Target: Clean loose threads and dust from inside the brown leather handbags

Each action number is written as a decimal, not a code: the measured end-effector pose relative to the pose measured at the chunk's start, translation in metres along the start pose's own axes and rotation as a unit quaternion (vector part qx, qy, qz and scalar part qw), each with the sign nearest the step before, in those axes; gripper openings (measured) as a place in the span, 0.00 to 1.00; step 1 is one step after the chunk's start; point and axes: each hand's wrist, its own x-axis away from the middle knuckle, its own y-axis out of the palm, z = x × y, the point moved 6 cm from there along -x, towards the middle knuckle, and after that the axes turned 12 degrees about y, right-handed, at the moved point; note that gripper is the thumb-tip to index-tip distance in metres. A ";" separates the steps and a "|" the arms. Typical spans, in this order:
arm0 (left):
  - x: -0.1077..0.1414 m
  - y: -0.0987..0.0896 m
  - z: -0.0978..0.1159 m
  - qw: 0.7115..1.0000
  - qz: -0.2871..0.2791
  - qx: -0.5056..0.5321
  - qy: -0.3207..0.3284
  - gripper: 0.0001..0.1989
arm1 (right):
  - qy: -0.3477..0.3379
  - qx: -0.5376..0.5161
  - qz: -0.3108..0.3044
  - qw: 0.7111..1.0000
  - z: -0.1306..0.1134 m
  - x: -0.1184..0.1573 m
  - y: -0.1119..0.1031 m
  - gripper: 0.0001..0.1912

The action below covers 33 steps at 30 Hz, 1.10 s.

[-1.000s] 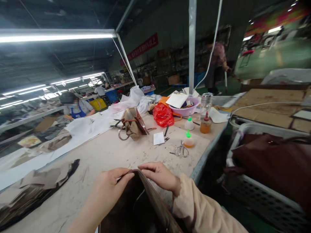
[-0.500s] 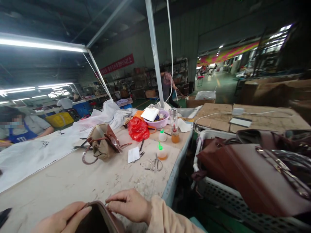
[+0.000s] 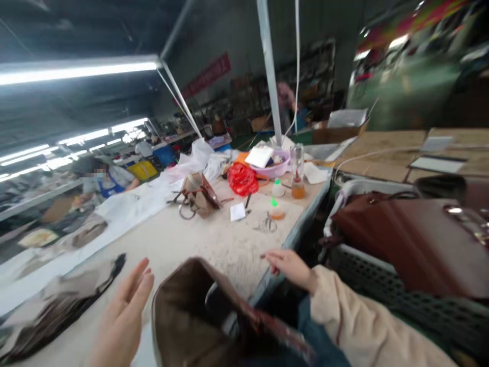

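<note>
A brown bag [image 3: 191,316] stands upright at the near table edge, its mouth open toward me, its right side blurred. My left hand [image 3: 126,311] is just left of the bag, fingers extended, holding nothing. To the right and above the bag, my right hand [image 3: 288,266] hovers near the table edge, clear of the bag, its fingers loosely spread with nothing in them. Farther up the table lie a pair of scissors [image 3: 268,224], a white paper [image 3: 237,212] and a second bag [image 3: 200,196] in tan and brown.
Glue bottles [image 3: 277,210], a jar [image 3: 298,188], a red plastic bag [image 3: 243,179] and a purple basin [image 3: 278,165] stand at the back. A white crate [image 3: 382,265] of brown bags is on the right. Stacked pieces [image 3: 57,311] lie left. A person [image 3: 110,181] sits across.
Both hands have come off the bag's rim and moved apart. More of the bag's open inside shows. The view has shifted, bringing the stacked pieces at the left into sight.
</note>
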 end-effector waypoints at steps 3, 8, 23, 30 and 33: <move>0.068 -0.019 0.025 0.991 0.125 0.055 0.007 0.23 | 0.040 0.025 0.004 0.999 0.025 0.055 -0.045 0.29; 0.186 -0.014 0.054 0.993 0.093 -0.016 0.064 0.16 | 0.198 0.043 -0.091 0.975 0.063 0.154 -0.068 0.21; 0.311 0.129 0.046 0.756 -0.651 -0.031 0.052 0.14 | 0.029 0.348 -0.359 0.866 0.083 0.248 0.031 0.16; 0.308 0.131 0.042 0.764 -0.643 -0.003 0.047 0.08 | -0.009 0.307 -0.350 0.885 0.095 0.260 0.033 0.17; 0.308 0.135 0.041 0.790 -0.611 -0.009 0.047 0.03 | -0.022 0.329 -0.332 0.884 0.104 0.255 0.038 0.19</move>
